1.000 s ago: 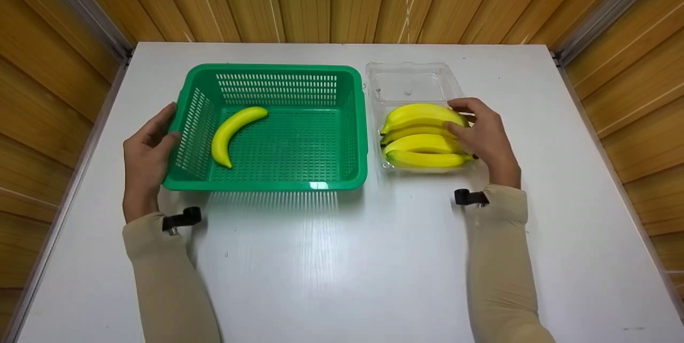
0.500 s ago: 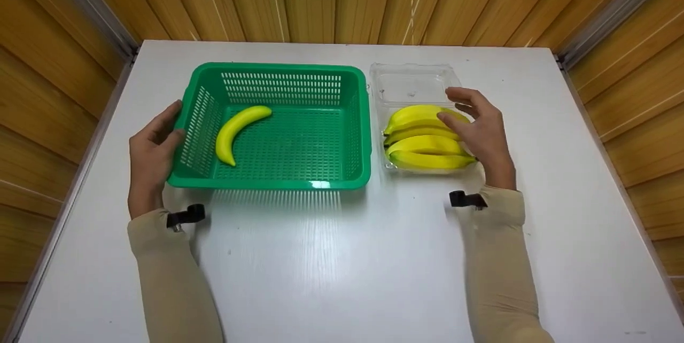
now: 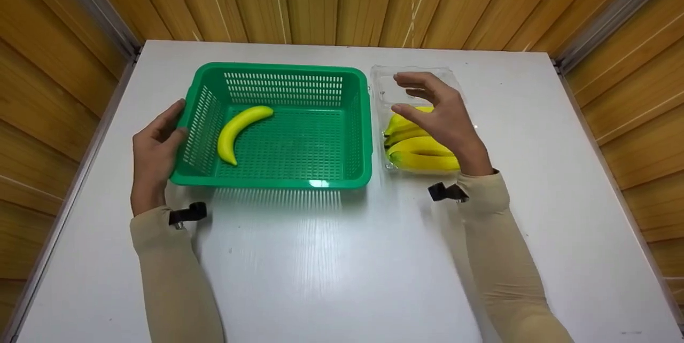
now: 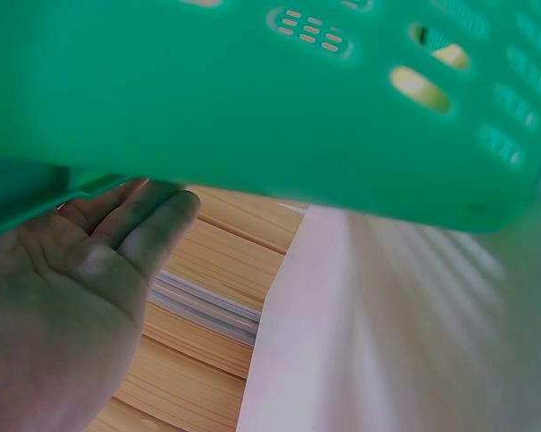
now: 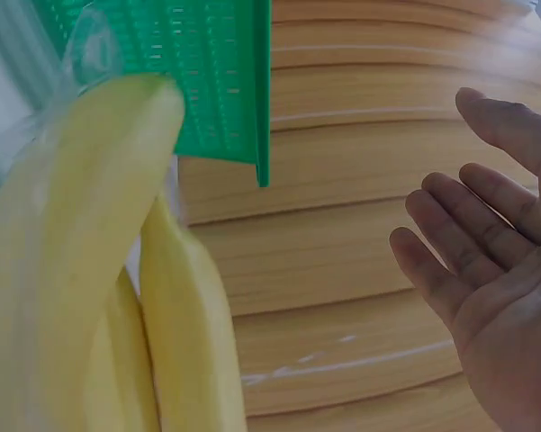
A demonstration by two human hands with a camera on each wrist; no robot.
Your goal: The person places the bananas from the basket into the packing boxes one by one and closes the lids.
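Observation:
A green plastic basket point(image 3: 278, 182) stands on the left half of the table with one curved yellow banana point(image 3: 235, 132) lying inside it. My left hand point(image 3: 154, 148) holds the basket's left rim; in the left wrist view its fingers point(image 4: 153, 225) reach up under that rim, the thumb hidden. To the right, several bananas point(image 3: 422, 153) lie side by side in a clear plastic clamshell box point(image 3: 387, 84) with its lid folded back. Above them hovers my right hand point(image 3: 441, 113), fingers and thumb spread apart, nothing between them. It covers part of the bananas in the head view.
The white table point(image 3: 320, 268) carries the basket and the box almost side by side, a narrow gap between them. Wood-patterned panels point(image 3: 310, 1) rise behind the table and on both sides.
My right hand has lifted off the bananas in the box and moved left over them, its fingers spreading. The left hand stays at the basket's rim. The camera view has shifted slightly.

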